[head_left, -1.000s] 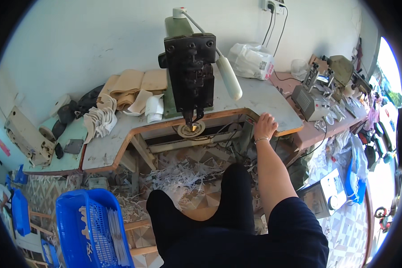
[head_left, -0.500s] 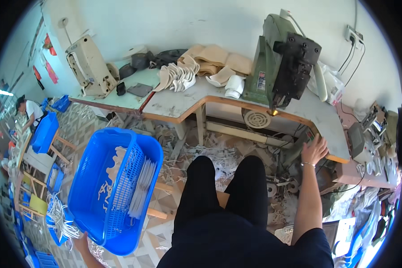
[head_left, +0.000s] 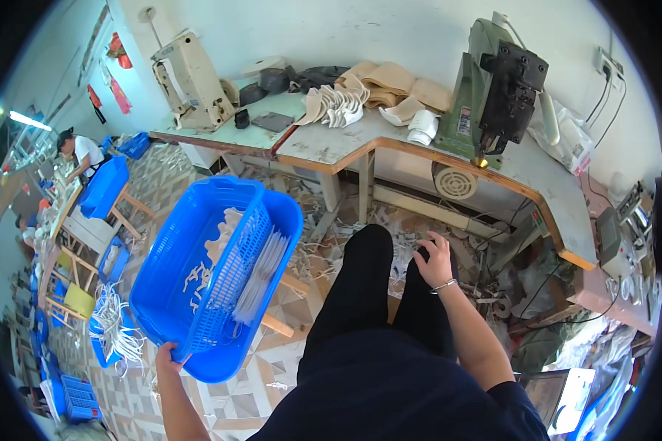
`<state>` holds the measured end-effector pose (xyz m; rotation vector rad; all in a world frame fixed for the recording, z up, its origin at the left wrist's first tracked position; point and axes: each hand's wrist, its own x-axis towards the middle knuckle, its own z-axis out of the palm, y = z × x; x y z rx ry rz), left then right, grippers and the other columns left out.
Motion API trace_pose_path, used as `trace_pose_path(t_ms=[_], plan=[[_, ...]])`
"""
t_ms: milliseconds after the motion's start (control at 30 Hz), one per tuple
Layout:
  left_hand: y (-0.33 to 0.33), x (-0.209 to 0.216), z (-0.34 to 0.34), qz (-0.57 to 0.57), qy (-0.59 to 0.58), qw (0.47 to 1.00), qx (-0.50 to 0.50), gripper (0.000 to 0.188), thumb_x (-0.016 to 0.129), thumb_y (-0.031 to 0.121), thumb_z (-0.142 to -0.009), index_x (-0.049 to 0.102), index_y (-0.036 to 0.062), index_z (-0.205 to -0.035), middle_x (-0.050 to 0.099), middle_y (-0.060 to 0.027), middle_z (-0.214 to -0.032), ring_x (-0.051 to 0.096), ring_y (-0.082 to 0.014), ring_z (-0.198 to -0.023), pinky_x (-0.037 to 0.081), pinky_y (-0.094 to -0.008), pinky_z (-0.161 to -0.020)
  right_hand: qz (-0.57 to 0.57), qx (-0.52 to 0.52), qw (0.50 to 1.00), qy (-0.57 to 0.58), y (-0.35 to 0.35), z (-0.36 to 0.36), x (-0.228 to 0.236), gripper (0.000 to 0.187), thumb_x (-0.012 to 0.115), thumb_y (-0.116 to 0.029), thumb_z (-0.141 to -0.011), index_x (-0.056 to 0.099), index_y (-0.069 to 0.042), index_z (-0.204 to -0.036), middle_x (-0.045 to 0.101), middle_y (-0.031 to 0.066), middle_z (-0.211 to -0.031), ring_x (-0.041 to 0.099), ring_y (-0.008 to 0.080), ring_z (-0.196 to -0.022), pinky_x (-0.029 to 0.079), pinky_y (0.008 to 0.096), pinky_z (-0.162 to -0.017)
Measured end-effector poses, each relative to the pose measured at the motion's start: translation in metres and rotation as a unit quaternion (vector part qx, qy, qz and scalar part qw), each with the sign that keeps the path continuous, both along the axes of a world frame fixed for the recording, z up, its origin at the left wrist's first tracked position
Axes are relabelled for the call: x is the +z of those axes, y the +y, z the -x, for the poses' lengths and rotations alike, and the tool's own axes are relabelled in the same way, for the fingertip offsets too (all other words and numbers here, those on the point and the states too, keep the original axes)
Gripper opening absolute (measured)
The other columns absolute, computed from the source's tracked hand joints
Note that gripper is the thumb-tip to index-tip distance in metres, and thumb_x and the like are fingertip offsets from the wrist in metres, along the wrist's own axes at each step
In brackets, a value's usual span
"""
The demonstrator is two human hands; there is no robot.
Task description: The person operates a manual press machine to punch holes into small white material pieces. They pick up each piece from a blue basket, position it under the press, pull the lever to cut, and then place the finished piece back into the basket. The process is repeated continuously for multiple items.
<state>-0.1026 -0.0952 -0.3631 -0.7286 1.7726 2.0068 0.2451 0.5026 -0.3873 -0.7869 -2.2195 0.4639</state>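
Observation:
My left hand [head_left: 169, 358] grips the near rim of a blue plastic basket [head_left: 171, 287] with a perforated side. Cream, wavy-edged pieces [head_left: 223, 237] and small scraps lie inside. The basket leans within or against a second blue tub [head_left: 290, 242], which holds a row of thin white strips [head_left: 262, 276]. Wooden legs [head_left: 278, 325] stick out under the tub. Above my right knee, my right hand [head_left: 435, 261] is held with its fingers bent and apart, nothing in it.
A green machine [head_left: 465, 103] stands on the angled worktable [head_left: 338, 147], beside stacked cream pieces [head_left: 334, 105] and a white roll [head_left: 423, 126]. Further left is a beige sewing machine [head_left: 191, 84]. Scraps litter the tiled floor. A person [head_left: 83, 152] works at the far left.
My right hand has left the table's edge at the right and come in over my knee. My left hand stays at the basket. The whole view has shifted.

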Motion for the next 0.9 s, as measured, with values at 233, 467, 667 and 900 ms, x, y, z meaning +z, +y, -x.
trace_pose_path(t_ms=[233, 467, 667, 900], plan=[[-0.017, 0.108, -0.053, 0.005, 0.252, 0.968, -0.013, 0.061, 0.046, -0.002, -0.062, 0.038, 0.0029, -0.122, 0.055, -0.0153, -0.105, 0.062, -0.0337, -0.072, 0.056, -0.0438, -0.054, 0.308, 0.175, 0.931, 0.091, -0.052, 0.061, 0.053, 0.038, 0.068, -0.025, -0.079, 0.059, -0.002, -0.108, 0.055, 0.0151, -0.111, 0.059, 0.027, -0.096, 0.049, 0.0342, -0.081], [0.042, 0.22, -0.112, 0.042, 0.33, 0.934, -0.132, 0.068, 0.051, 0.003, -0.058, 0.037, -0.0024, -0.124, 0.055, -0.0166, -0.107, 0.063, -0.0288, -0.077, 0.057, -0.0373, -0.057, 0.676, 0.355, 0.581, 0.282, -0.095, 0.026, 0.124, 0.066, 0.053, -0.044, -0.087, 0.026, -0.01, -0.137, 0.034, 0.0117, -0.135, 0.039, 0.0278, -0.122, 0.039, 0.0531, -0.091], [0.162, 0.198, -0.106, 0.025, 0.336, 0.899, -0.281, 0.069, 0.05, 0.002, -0.054, 0.042, 0.0019, -0.123, 0.056, -0.0122, -0.103, 0.063, -0.0252, -0.08, 0.057, -0.0346, -0.058, 0.658, 0.053, 0.677, 0.325, -0.102, -0.091, 0.129, 0.035, 0.057, -0.015, -0.085, 0.043, -0.009, -0.116, 0.055, 0.0077, -0.109, 0.056, 0.0223, -0.099, 0.048, 0.046, -0.084], [0.249, 0.182, -0.098, 0.002, 0.302, 0.844, -0.444, 0.067, 0.05, -0.001, -0.057, 0.041, 0.0014, -0.123, 0.055, -0.0126, -0.105, 0.062, -0.025, -0.083, 0.056, -0.0355, -0.064, 0.596, -0.079, 0.66, 0.451, -0.124, -0.167, 0.09, 0.035, 0.053, -0.006, -0.079, 0.046, -0.004, -0.114, 0.058, 0.0107, -0.103, 0.06, 0.0246, -0.09, 0.052, 0.0436, -0.077]])
